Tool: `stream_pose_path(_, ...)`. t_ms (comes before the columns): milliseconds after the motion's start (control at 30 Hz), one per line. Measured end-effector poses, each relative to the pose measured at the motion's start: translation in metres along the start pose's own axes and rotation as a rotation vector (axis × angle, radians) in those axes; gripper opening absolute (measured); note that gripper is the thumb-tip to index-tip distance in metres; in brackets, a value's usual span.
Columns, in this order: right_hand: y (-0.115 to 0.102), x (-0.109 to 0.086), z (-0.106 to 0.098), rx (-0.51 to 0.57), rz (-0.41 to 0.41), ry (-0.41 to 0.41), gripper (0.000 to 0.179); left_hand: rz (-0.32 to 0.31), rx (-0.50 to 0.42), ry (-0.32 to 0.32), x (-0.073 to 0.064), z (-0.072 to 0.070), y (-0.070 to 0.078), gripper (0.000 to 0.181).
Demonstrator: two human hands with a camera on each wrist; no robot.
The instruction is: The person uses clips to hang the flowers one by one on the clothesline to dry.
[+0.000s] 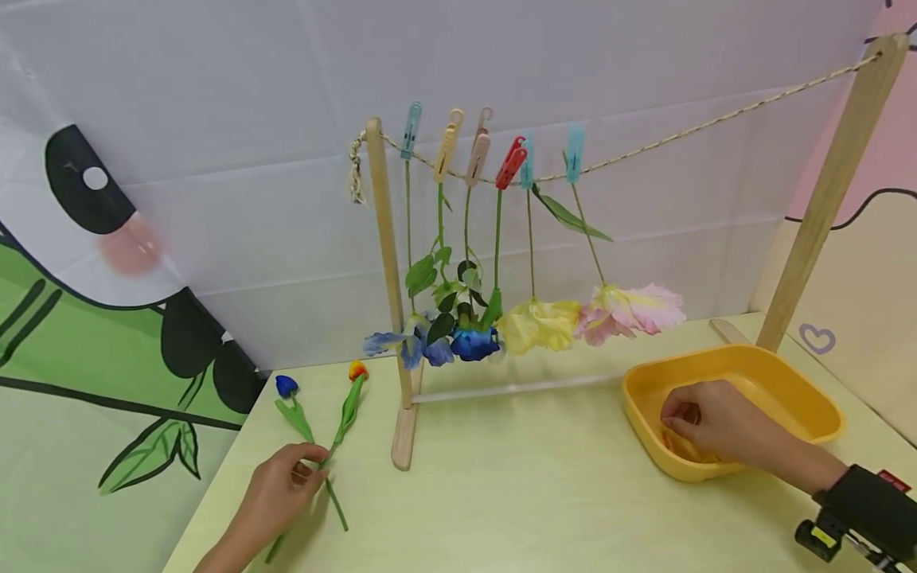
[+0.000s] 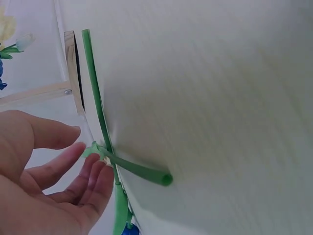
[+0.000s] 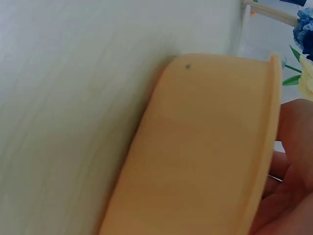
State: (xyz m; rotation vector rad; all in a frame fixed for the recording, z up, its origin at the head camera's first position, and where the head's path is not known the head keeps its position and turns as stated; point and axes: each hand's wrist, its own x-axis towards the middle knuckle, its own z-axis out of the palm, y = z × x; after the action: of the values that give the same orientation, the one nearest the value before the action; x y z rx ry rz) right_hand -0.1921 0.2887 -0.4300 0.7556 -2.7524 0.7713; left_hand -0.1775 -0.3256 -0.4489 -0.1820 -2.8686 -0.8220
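My left hand (image 1: 282,481) is at the crossed stems of two artificial tulips, a blue tulip (image 1: 286,387) and an orange tulip (image 1: 358,371), lying on the table. In the left wrist view, a small gap separates the thumb from the index finger, and a green stem (image 2: 139,169) passes right at the fingertips. My right hand (image 1: 723,422) reaches into a yellow plastic basin (image 1: 781,382), its fingers bent downward. Small orange pieces (image 1: 688,450) lie under those fingers. In the right wrist view the basin wall (image 3: 195,142) hides the fingertips; I cannot tell whether they hold anything.
A rope (image 1: 688,137) runs between a left wooden post (image 1: 387,255) and a taller right post (image 1: 831,199). Clothespins, including a red clothespin (image 1: 511,163), hold several artificial flowers upside down, among them a yellow flower (image 1: 537,325) and a pink flower (image 1: 630,309).
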Motion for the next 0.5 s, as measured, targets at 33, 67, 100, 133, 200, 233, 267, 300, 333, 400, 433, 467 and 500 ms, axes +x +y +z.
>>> stream_pose_path(33,-0.0004,-0.0011,0.0012,0.005,0.01,-0.014,0.016,-0.008,0.003,-0.007,-0.0001,-0.0001,-0.0009,0.021)
stream_pose_path(67,-0.0006,-0.0021,0.0023,0.006,0.017,-0.029,0.016,-0.016,0.005,-0.016,-0.0004,-0.0002,-0.0016,0.021)
stream_pose_path(100,-0.0009,-0.0029,0.0032,0.013,0.031,-0.046,0.016,-0.025,0.003,-0.024,-0.0008,-0.0003,-0.002,0.021)
stream_pose_path(133,-0.001,-0.0034,0.0039,0.016,0.043,-0.061,0.015,-0.033,-0.001,-0.032,-0.0009,-0.0002,-0.0024,0.021)
stream_pose_path(200,-0.0017,-0.0044,0.0049,0.018,0.072,-0.081,0.015,-0.042,-0.014,-0.04,-0.0012,0.0005,-0.0023,0.022)
stream_pose_path(233,-0.0019,-0.0047,0.0051,0.019,0.083,-0.086,0.015,-0.04,-0.025,-0.042,-0.0014,0.0011,-0.0021,0.022)
stream_pose_path(267,-0.0022,-0.0049,0.0053,0.017,0.089,-0.091,0.015,-0.039,-0.038,-0.041,-0.0016,0.0016,-0.0013,0.022)
stream_pose_path(300,-0.0026,-0.0049,0.0055,0.015,0.096,-0.093,0.016,-0.038,-0.051,-0.039,-0.0019,0.0024,-0.0005,0.023)
stream_pose_path(333,-0.0029,-0.005,0.0058,0.009,0.098,-0.092,0.016,-0.034,-0.063,-0.037,-0.0021,0.0033,0.0006,0.023)
stream_pose_path(400,-0.0034,-0.005,0.0062,0.002,0.099,-0.089,0.017,-0.023,-0.086,-0.035,-0.0029,0.0054,0.003,0.024)
stream_pose_path(433,-0.0035,-0.0051,0.0064,-0.001,0.101,-0.086,0.017,-0.014,-0.098,-0.039,-0.0033,0.0066,0.0043,0.025)
stream_pose_path(467,-0.0035,-0.005,0.0066,-0.006,0.104,-0.085,0.018,-0.014,-0.11,-0.042,-0.0035,0.0078,0.0055,0.026)
stream_pose_path(500,-0.0033,-0.0048,0.0069,-0.01,0.108,-0.082,0.018,-0.007,-0.12,-0.05,-0.0039,0.0089,0.0067,0.027)
